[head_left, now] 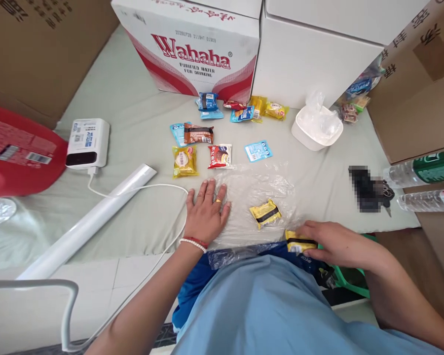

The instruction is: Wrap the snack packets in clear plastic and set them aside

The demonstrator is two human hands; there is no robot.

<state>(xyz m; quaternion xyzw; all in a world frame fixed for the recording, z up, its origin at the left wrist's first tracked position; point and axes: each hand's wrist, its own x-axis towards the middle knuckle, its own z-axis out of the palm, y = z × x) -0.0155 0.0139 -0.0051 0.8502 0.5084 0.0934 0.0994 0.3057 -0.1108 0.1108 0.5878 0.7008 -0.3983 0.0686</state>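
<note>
The left hand is lying flat, fingers spread, pressing down on the left edge of a clear crinkled plastic sheet that is spreading over the pale green cloth-covered counter. The right hand is pinching a small yellow snack packet with a black band at the near edge of that sheet, fingers closed over its top. A second yellow packet with a black band is resting on the sheet, between the two hands and touching neither.

Beyond the sheet, a yellow cake packet, a red-and-white biscuit packet and a light blue sachet are lying in a loose row. Farther back from the sheet, more small blue, brown, red and yellow packets are sitting near a red-and-white Wahaha cardboard box. A white bowl lined with a clear bag is standing behind the sheet's right corner. Left of the sheet, a white power bank is lying with its white cable looping toward the left hand, beside a long white tube.
</note>
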